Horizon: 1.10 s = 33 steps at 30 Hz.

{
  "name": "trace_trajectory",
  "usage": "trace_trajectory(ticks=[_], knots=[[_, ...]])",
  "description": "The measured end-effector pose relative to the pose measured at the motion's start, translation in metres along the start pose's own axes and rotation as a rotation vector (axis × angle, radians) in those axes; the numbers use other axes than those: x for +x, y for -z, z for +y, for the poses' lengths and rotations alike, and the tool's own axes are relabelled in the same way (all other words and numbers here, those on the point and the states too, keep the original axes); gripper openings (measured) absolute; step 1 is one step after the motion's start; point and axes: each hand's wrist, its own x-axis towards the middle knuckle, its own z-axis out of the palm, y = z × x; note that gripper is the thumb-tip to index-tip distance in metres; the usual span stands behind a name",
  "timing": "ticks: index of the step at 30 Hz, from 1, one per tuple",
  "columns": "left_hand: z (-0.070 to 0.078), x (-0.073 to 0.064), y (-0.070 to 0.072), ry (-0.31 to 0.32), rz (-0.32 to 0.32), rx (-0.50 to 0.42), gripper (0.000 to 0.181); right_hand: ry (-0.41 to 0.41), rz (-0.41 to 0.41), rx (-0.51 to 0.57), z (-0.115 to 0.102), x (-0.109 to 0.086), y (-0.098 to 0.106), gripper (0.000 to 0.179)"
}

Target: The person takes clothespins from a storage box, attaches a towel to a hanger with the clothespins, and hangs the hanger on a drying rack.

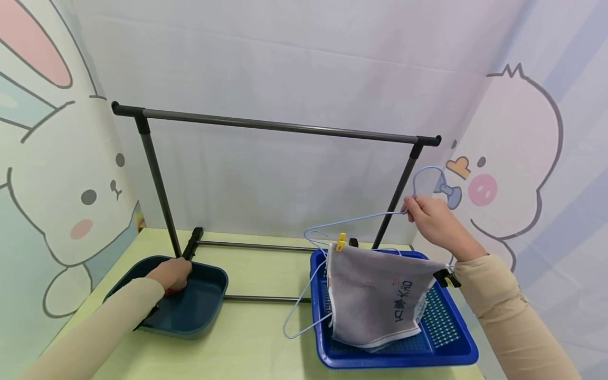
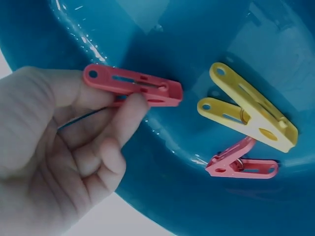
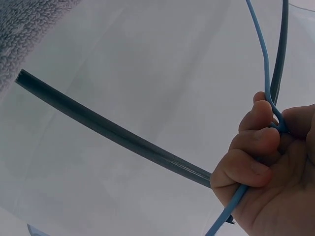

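My left hand [image 1: 172,273] reaches into a dark teal basin [image 1: 206,311] and pinches a red clothespin [image 2: 165,92] between thumb and fingers. Close by in the basin lie a yellow clothespin [image 2: 266,124] and a smaller pinkish-red clothespin [image 2: 224,168]. My right hand [image 1: 439,224] grips a light blue wire hanger [image 1: 361,217] just below its hook and holds it up. From the hanger hangs a grey towel [image 1: 368,295] with dark writing. One yellow clothespin [image 1: 340,241] fastens its left corner; the right corner is partly hidden by a black object near my wrist.
Behind stands a dark metal clothes rack [image 1: 280,125] with its top bar. Under the towel is a blue plastic basket [image 1: 399,361], with another blue hanger [image 1: 304,331] sticking out on the left. Everything stands on a pale yellow-green table [image 1: 261,338].
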Motion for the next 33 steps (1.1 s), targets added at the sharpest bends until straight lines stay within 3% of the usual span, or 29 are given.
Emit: trace_trajectory(ticks=[7, 14, 25, 33], knots=[[0.001, -0.003, 0.001, -0.006, 0.016, -0.019, 0.012, -0.001, -0.001, -0.005, 0.0, 0.0, -0.001, 0.044], [-0.002, -0.003, -0.001, 0.028, -0.014, -0.163, 0.018, -0.003, -0.003, -0.001, -0.001, -0.001, 0.0, 0.044], [-0.003, -0.007, 0.003, 0.059, -0.045, -0.179, 0.014, -0.014, -0.015, 0.006, -0.002, -0.001, 0.001, 0.045], [-0.005, -0.01, 0.007, -0.006, -0.02, -0.101, 0.02, -0.01, -0.008, -0.001, -0.004, -0.001, 0.002, 0.045]])
